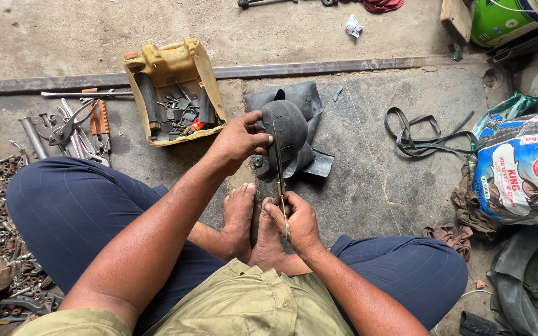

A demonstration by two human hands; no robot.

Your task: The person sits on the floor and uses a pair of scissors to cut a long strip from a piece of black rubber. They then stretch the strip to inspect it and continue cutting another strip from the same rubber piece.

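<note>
I sit cross-legged on a concrete floor, bare feet together in front of me. My left hand (pixel 239 140) grips a curved piece of black rubber inner tube (pixel 289 127) and holds it up. My right hand (pixel 295 221) is closed on the handles of long scissors (pixel 281 180), whose blades point up into the lower edge of the rubber piece. More black rubber sheet (pixel 309 158) lies on the floor under and behind the held piece.
A cut-open yellow plastic can (pixel 172 68) holding tools stands at the upper left, with pliers, wrenches and nuts (pixel 70 130) spread beside it. A loop of black rubber strip (pixel 421 137) lies right. Printed sacks (pixel 521 168) and rags pile at the right edge.
</note>
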